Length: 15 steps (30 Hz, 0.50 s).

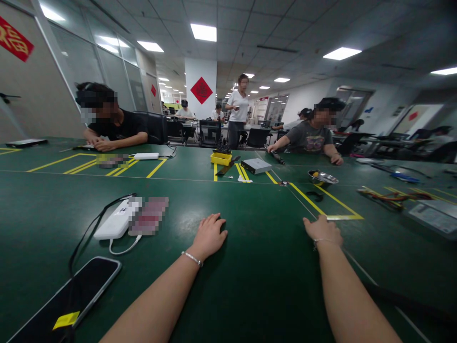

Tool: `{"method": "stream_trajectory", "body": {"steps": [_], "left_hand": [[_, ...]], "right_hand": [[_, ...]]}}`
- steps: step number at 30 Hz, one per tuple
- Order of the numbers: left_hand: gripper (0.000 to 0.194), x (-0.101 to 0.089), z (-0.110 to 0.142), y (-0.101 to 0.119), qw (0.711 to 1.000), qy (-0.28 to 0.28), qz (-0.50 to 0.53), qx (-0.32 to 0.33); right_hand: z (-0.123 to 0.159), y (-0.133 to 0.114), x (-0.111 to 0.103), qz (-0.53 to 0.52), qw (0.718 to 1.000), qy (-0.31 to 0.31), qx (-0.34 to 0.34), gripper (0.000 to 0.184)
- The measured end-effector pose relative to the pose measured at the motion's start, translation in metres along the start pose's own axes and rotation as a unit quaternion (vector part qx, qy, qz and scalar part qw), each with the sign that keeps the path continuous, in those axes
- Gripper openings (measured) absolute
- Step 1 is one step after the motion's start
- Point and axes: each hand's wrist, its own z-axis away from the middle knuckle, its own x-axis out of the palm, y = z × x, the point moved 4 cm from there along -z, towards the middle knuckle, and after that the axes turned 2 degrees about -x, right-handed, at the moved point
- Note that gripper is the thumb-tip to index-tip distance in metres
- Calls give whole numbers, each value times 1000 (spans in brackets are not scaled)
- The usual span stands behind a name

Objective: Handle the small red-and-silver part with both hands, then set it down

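My left hand (210, 234) lies palm down on the green tabletop (250, 286), its fingers spread a little and nothing in them. To its left are a white power bank (119, 221) and a blurred pinkish device (149, 216), with a short white cable (124, 250) beneath. My right hand (324, 230) rests on the table near a yellow tape corner, thumb stretched out to the side; its other fingers are partly hidden, and no held object shows. A dark-screened phone (67, 300) lies at the near left with a black cord across it.
Beyond my hands sit a yellow bin (220, 158), a grey box (256, 166) and a metal bowl (323, 177). Coloured wires (396, 196) and a clear plastic case (433, 216) lie at the right. Two people sit across the table; another person stands behind.
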Motion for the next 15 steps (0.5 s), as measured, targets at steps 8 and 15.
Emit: {"method": "stream_trajectory", "body": {"steps": [8, 15], "left_hand": [[37, 1, 0, -1, 1000, 3, -8, 4], [37, 1, 0, 0, 1000, -9, -22, -1]], "right_hand": [[-4, -8, 11, 29, 998, -30, -56, 37], [-5, -9, 10, 46, 996, -50, -61, 36]]}}
